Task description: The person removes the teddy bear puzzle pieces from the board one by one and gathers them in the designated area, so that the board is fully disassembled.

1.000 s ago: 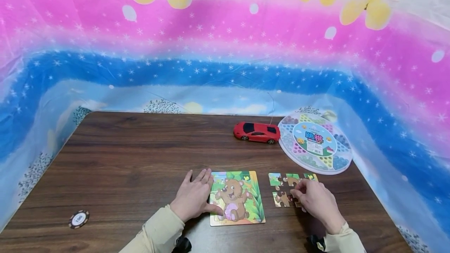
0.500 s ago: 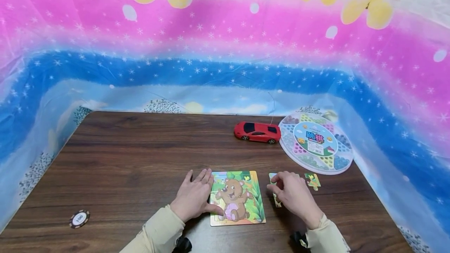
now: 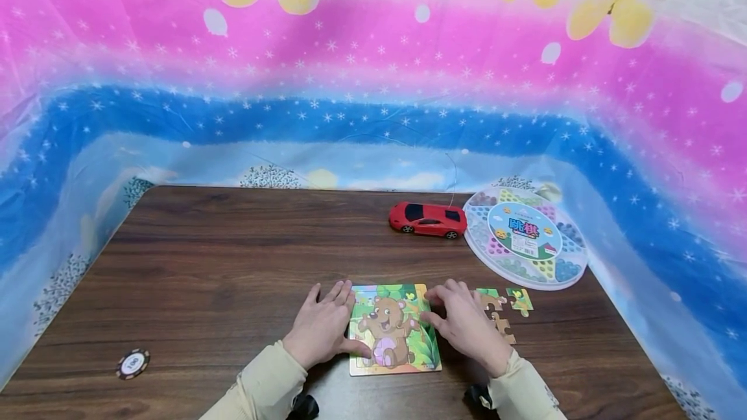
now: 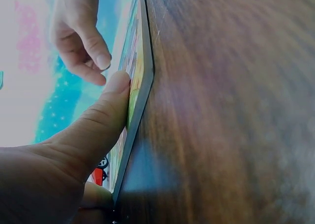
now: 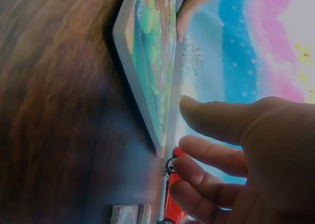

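1. The bear puzzle (image 3: 393, 329) lies flat on the table (image 3: 233, 264), near the front edge.
2. The left hand (image 3: 321, 329) rests open, its thumb pressing on the puzzle's left side.
3. The right hand (image 3: 463, 323) lies relaxed at its right edge, holding nothing.
4. Loose pieces (image 3: 502, 306) sit just right.

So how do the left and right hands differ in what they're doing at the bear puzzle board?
The left hand lies flat at the bear puzzle board's left edge, thumb pressed on the picture; the right hand is at the right edge, fingers loosely bent, its thumb off the surface in the right wrist view. Loose puzzle pieces lie beside the right hand, none by the left. Both hold nothing and wear beige sleeves.
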Demonstrator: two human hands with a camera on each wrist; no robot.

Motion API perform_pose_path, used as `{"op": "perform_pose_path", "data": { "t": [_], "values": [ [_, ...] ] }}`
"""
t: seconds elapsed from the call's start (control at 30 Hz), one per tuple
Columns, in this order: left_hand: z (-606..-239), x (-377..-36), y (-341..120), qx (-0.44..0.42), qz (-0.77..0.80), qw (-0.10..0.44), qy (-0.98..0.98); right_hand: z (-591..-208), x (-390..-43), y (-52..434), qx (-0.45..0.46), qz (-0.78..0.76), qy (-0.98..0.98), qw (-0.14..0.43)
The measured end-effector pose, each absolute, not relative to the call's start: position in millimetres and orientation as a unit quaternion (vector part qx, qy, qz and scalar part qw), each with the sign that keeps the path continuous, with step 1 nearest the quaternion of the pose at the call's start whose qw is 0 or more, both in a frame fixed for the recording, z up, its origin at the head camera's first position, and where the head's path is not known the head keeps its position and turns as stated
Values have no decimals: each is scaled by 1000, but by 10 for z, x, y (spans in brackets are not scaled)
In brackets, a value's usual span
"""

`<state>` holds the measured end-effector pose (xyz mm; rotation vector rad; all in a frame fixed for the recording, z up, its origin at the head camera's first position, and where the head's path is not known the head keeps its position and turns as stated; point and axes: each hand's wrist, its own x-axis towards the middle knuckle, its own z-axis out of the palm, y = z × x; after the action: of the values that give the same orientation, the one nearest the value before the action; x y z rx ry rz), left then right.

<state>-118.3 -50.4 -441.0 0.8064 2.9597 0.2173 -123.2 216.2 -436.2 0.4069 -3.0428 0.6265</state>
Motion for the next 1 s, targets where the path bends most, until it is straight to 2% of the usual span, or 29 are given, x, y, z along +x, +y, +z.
{"op": "perform_pose_path", "data": {
  "t": [0.23,1.0],
  "values": [
    [-4412,-1177,-503,262,74,32,962,-4388,-1221,2175,139,180,-974,-11],
    [-4397,-1173,-498,259,75,35,962,-4411,-1261,2158,166,157,-974,-4]
  ]
}}
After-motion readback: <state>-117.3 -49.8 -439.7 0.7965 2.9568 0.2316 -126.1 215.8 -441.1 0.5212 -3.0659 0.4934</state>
